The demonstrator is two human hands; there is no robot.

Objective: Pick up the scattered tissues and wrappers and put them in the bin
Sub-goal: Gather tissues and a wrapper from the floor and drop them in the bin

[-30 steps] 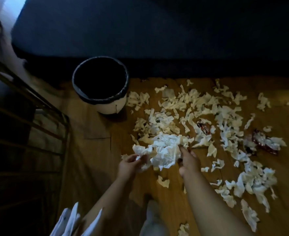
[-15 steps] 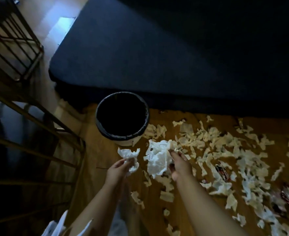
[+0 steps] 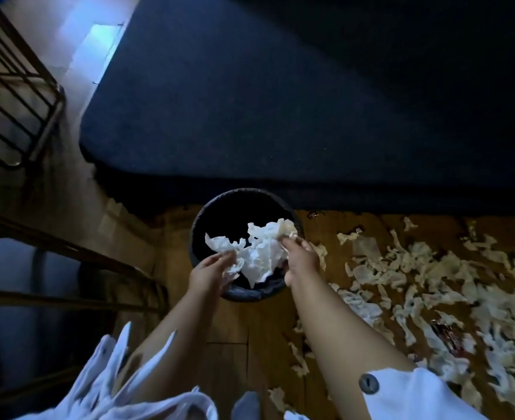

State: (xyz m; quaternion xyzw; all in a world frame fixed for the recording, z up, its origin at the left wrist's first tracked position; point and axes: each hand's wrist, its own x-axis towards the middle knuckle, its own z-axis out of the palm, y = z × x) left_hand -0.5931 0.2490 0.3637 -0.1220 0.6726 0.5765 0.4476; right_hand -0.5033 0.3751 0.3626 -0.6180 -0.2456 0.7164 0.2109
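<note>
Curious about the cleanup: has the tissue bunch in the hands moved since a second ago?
Yes. The tissue bunch moved left from the scattered tissues and now hangs over the bin.

- My left hand (image 3: 209, 269) and right hand (image 3: 303, 259) pinch the crumpled tissues (image 3: 259, 253) over the mouth of the bin (image 3: 194, 237); the wad covers the near part of the opening; the far part shows dark and open.
- Just behind the bin runs the edge of the dark blue bed (image 3: 280, 101); it walls off any reach past the far rim.
- On my left, slanting metal rails (image 3: 68, 253) stand near the bin; a wire rack (image 3: 14, 86) sits farther back.
- The wooden floor (image 3: 235, 359) between me and the bin gives open passage.
- On my right, scattered tissues (image 3: 432, 283) and a red wrapper (image 3: 444, 331) lie flat; the space above them is open.
</note>
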